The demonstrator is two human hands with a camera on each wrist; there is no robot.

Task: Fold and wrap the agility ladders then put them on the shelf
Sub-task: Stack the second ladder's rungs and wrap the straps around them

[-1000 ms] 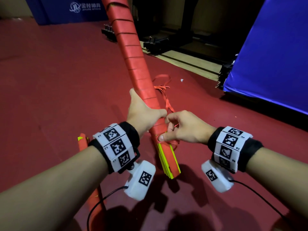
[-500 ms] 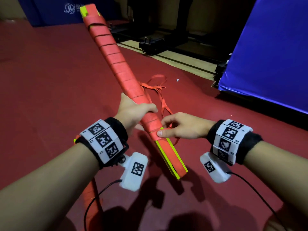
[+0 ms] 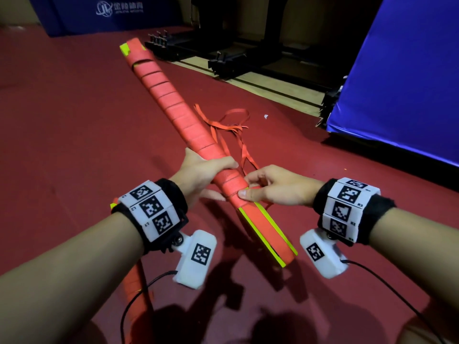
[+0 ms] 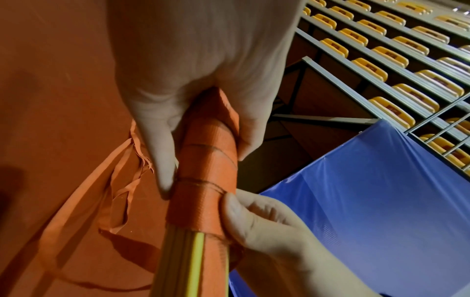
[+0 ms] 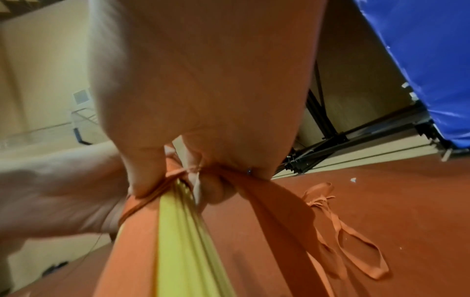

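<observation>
A folded agility ladder bundle (image 3: 173, 105), orange rungs with yellow edges, is wound with orange strap along most of its length and slants from upper left to lower right. My left hand (image 3: 206, 172) grips the bundle (image 4: 206, 160) around its wrapped middle. My right hand (image 3: 270, 187) pinches the strap (image 5: 264, 193) against the bundle just below, thumb on the last turn. The bare yellow-edged end (image 3: 270, 234) sticks out toward me. Loose strap (image 3: 231, 127) trails onto the red floor behind. A second wrapped ladder (image 3: 134, 279) lies on the floor under my left forearm.
A blue padded mat (image 3: 402, 83) stands at the right, another blue banner (image 3: 99, 13) at the far left. Black metal frames (image 3: 223, 58) and rails cross the floor ahead. Rows of yellow seats (image 4: 396, 56) show in the left wrist view.
The bundle has tipped from near upright down to the left, so its far end now shows. Both hands keep their hold near the lower end.
</observation>
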